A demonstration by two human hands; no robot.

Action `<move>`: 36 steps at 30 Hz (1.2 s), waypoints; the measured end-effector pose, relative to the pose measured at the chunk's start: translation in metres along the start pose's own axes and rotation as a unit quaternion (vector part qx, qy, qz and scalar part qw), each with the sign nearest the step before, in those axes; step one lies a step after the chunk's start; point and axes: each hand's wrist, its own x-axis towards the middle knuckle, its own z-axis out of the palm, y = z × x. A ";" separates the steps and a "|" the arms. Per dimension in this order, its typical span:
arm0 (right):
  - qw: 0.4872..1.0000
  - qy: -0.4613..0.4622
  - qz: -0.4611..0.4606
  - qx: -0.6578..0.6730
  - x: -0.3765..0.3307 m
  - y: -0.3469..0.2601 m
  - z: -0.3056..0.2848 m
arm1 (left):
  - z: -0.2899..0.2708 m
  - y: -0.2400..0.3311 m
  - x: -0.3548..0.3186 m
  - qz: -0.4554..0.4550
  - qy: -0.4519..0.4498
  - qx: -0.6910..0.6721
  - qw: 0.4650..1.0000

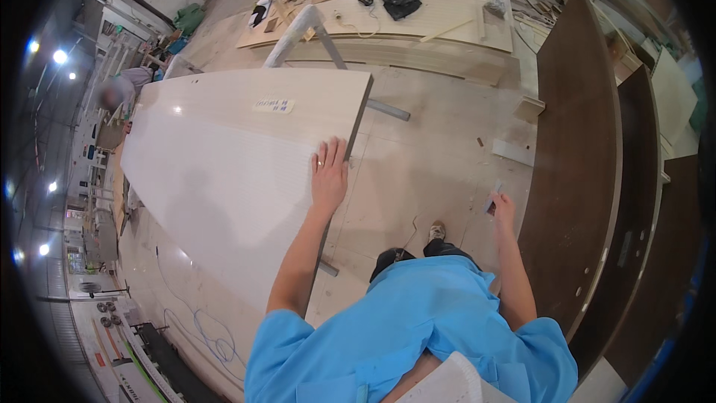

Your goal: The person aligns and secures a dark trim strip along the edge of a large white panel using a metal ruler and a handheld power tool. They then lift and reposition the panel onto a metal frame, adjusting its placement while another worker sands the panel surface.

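Observation:
A large pale board with fine stripes (224, 157) lies flat at waist height on a metal stand (388, 110). My left hand (329, 179) rests palm down on its right edge, fingers stretched out, a ring on one finger. A white label strip (272, 106) is stuck to the board beyond that hand. Held out to my right and low, my right hand (505, 213) is closed on a small flat tool with a greyish blade-like end (494, 197). Its exact kind is too small to make out.
Tall dark brown panels (570, 134) stand upright close on my right. Stacked boards (447, 22) with a black plastic bag (401, 1) lie at the far side. A blue cable (216, 343) coils on the floor at left. Another person (127, 88) is beyond the board.

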 end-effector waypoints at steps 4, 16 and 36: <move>0.998 -0.011 -0.060 -0.016 0.055 -0.043 0.008 | 0.015 0.005 0.085 0.016 0.024 0.013 0.999; 0.987 -0.112 0.043 -0.112 0.205 -0.054 0.126 | 0.041 0.027 0.270 0.007 -0.053 -0.021 0.998; 0.918 -0.253 0.171 -0.255 0.706 -0.132 0.552 | 0.172 -0.055 0.583 -0.181 -0.250 -0.378 0.873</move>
